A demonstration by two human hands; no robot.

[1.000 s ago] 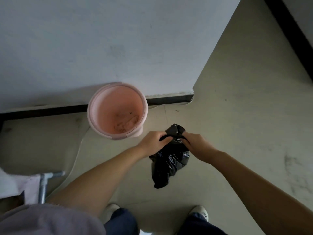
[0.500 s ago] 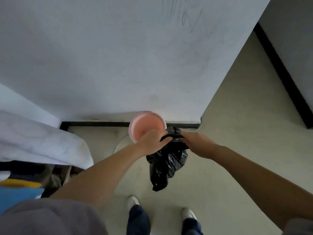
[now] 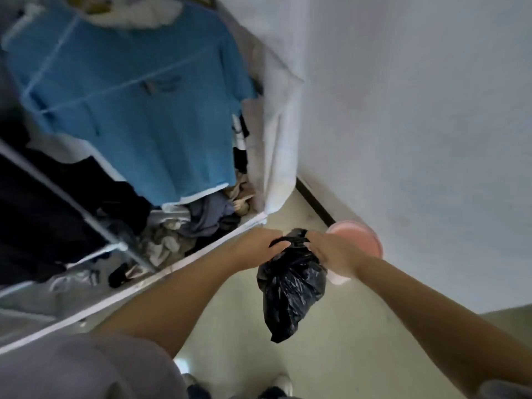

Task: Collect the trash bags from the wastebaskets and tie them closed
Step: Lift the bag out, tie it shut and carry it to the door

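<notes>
Pale floor (image 3: 331, 355), pink wastebasket (image 3: 365, 240) standing by the wall

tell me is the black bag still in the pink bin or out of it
Out. The black bag hangs in the air from the left hand and right hand, beside the pink bin.

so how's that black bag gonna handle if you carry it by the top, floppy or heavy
Probably floppy: the bag hangs limp and crinkled below the left hand and right hand. Likely light, since it looks slim and barely bulges. The glossy film may be slippery, so a grip on the bunched neck seems safest.
</notes>
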